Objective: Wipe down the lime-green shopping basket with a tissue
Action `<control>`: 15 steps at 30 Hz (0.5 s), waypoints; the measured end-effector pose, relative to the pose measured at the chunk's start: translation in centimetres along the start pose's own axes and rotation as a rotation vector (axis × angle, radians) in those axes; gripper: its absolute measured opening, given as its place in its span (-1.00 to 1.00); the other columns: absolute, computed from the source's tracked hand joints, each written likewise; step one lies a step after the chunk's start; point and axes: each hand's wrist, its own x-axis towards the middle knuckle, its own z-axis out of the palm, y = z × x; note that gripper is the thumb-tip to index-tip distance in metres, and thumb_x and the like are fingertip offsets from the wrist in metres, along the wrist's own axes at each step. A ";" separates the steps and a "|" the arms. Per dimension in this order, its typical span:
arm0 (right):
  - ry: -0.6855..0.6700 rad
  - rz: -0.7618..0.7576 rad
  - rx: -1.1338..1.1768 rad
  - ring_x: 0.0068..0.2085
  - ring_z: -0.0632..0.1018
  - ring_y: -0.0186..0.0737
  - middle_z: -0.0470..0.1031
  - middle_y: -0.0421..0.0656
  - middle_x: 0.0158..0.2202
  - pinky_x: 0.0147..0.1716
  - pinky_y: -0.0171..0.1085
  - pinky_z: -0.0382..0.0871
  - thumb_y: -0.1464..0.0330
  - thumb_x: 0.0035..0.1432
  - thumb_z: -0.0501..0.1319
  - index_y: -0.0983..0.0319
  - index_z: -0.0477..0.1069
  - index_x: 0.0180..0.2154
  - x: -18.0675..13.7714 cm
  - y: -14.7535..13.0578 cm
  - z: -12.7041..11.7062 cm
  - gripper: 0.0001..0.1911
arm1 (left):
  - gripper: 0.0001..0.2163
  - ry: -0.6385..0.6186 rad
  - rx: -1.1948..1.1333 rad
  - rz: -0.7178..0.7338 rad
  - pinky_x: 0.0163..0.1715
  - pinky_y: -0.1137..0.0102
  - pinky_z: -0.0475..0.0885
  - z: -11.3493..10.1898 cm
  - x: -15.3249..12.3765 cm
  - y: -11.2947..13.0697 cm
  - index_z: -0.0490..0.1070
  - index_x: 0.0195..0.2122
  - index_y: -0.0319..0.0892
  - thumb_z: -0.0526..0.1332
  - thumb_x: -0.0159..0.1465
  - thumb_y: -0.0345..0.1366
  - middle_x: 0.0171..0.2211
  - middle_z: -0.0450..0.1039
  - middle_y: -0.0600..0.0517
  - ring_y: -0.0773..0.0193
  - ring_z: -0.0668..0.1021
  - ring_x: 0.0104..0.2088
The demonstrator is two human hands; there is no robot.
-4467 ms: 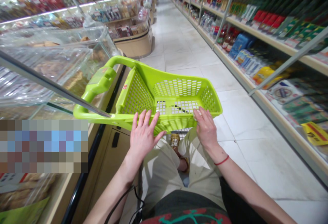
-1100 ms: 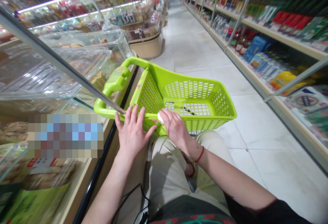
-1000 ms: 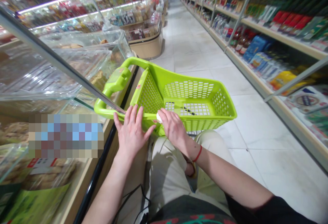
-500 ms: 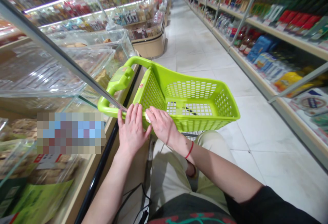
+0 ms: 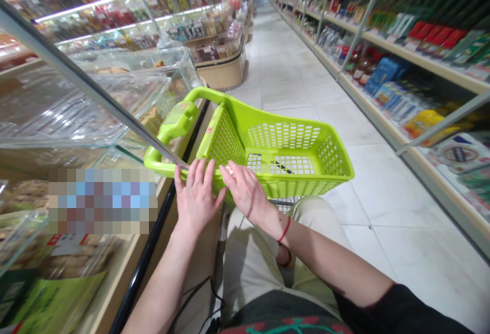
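Observation:
A bright green plastic shopping cart basket [image 5: 298, 126] with perforated sides stands sideways before my knees, and nothing lies inside it. My left hand [image 5: 196, 194] rests on its near rim beside the handle end, fingers stretched and a little apart, palm down. Close to its right, my right hand [image 5: 247, 188] reaches the same rim with its fingers bent together. A small white thing [image 5: 228, 169] shows at the right fingers; its kind is too small to make out. A grey metal pole [image 5: 115, 107] slants down to the rim by my left fingertips.
Close on the left is a display counter with a black bumper rail [image 5: 153, 245], clear bins [image 5: 130, 99] and packaged food. Shelves of goods [image 5: 424, 58] line the right side. A tiled aisle [image 5: 283, 69] runs ahead. A black cable [image 5: 201, 288] hangs beside my leg.
The white thing at my right fingers has shifted slightly up and right, and the right fingers have moved a little. My left hand stays on the rim.

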 end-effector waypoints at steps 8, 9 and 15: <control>0.015 0.028 -0.091 0.24 0.44 -0.03 0.44 0.16 0.18 0.23 -0.02 0.37 0.51 0.39 0.02 0.35 0.32 0.24 -4.1 3.4 -1.3 -0.57 | -0.37 0.002 -0.019 -0.006 0.40 -0.13 -0.26 0.0 0.0 0.0 0.12 0.37 -0.23 0.14 0.33 -0.07 0.31 0.27 -0.28 -0.11 0.25 0.36; 0.025 0.039 -0.094 0.25 0.43 -0.02 0.44 0.17 0.18 0.24 -0.01 0.36 0.51 0.39 0.03 0.36 0.32 0.24 -4.6 3.8 -1.4 -0.57 | -0.37 0.004 -0.018 -0.005 0.40 -0.13 -0.25 0.0 0.0 0.0 0.11 0.37 -0.22 0.14 0.33 -0.07 0.31 0.26 -0.27 -0.10 0.25 0.36; 0.002 0.093 -0.048 0.22 0.46 -0.02 0.47 0.20 0.15 0.22 0.00 0.39 0.49 0.40 -0.01 0.37 0.35 0.21 -3.1 2.8 -1.3 -0.58 | -0.38 0.002 0.006 -0.006 0.40 -0.12 -0.26 -0.1 0.0 0.2 0.16 0.35 -0.27 0.13 0.34 -0.04 0.29 0.29 -0.30 -0.12 0.26 0.35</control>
